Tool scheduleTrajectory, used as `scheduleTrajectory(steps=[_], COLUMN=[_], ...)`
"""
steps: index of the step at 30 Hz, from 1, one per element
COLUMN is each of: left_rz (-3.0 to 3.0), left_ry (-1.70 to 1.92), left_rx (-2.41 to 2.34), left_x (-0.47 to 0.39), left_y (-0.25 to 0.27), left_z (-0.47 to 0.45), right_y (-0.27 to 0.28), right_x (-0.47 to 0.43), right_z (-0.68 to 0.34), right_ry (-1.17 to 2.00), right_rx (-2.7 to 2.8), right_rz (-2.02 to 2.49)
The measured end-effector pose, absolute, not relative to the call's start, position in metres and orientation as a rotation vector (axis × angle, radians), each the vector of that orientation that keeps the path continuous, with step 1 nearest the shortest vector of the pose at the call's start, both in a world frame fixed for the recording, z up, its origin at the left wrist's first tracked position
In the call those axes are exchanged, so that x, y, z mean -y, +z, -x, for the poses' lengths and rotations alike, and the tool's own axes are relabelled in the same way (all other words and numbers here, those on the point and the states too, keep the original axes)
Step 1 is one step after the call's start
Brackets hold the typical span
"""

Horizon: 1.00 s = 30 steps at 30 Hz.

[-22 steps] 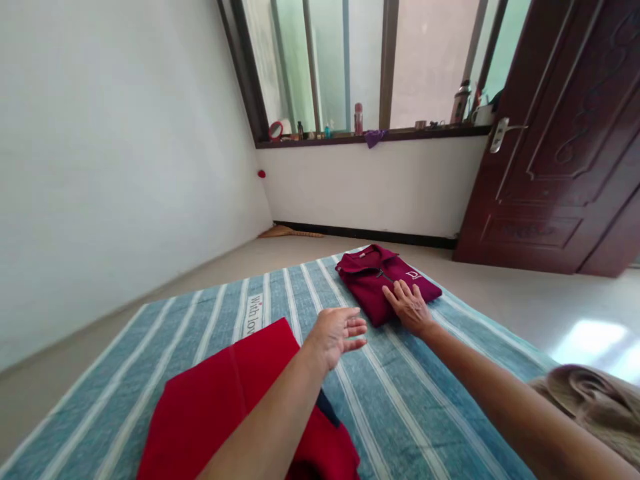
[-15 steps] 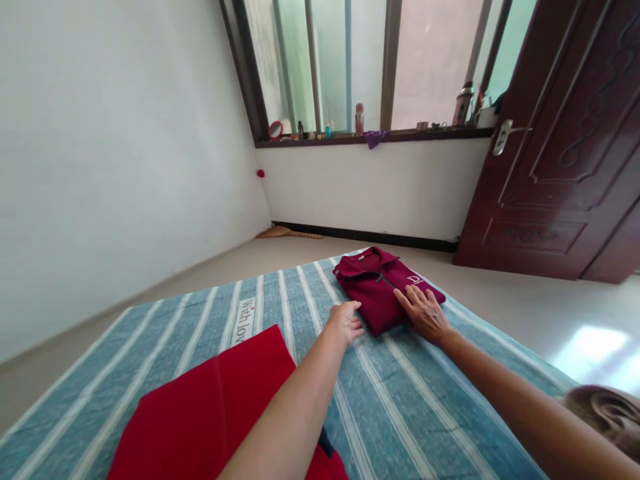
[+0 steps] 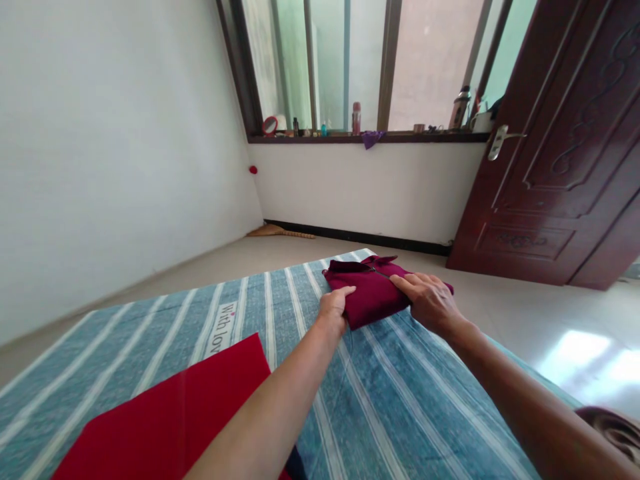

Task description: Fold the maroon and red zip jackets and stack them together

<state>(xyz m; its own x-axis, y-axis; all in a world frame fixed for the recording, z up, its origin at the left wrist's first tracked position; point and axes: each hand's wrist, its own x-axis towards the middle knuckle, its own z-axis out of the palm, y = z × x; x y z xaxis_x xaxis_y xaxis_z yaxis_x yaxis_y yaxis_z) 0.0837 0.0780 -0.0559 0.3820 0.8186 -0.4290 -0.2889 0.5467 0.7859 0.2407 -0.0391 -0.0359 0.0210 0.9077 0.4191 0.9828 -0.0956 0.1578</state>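
Note:
A folded maroon zip-neck shirt (image 3: pixel 373 297) is at the far corner of the bed, its collar away from me and its near edge slightly raised. My left hand (image 3: pixel 336 305) is closed on its left near edge, thumb on top and fingers hidden beneath. At the right side, my right hand (image 3: pixel 429 299) grips the shirt with the thumb underneath or hidden and the fingers over the top. A bright red folded cloth (image 3: pixel 175 407) lies in the near left, partly covered by my left forearm.
The bed has a blue striped sheet (image 3: pixel 370 393) with printed lettering. Beyond it are a windowsill (image 3: pixel 335 139) with bottles and small items, a broom (image 3: pixel 280 231) on the floor, and a dark red door (image 3: pixel 540 173) at right. A brown carved piece (image 3: pixel 607 430) stands at the lower right.
My left hand has moved from beside the maroon shirt onto its edge. My right hand has gone from lying flat on it to gripping its side. The shirt's near edge has risen.

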Motion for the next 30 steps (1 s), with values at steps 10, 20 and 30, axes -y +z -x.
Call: scheduleTrajectory(steps=[10,20,30], left_rz=[-0.568,-0.585,-0.721], left_ry=[0.589,0.591,0.462], left_rx=[-1.045,-0.98,-0.968], left_x=[-0.035,-0.089,-0.106], left_y=[-0.087,-0.074,-0.081], left_z=[-0.004,-0.033,-0.045], right_y=[-0.078,-0.088,-0.09], right_x=[0.147,0.041,0.007], right_z=[-0.202,-0.281,-0.281], right_ry=[0.364,0.946,1.138], right_rx=[1.65,0.493,0.437], right_rz=[2.015,1.901,1.665])
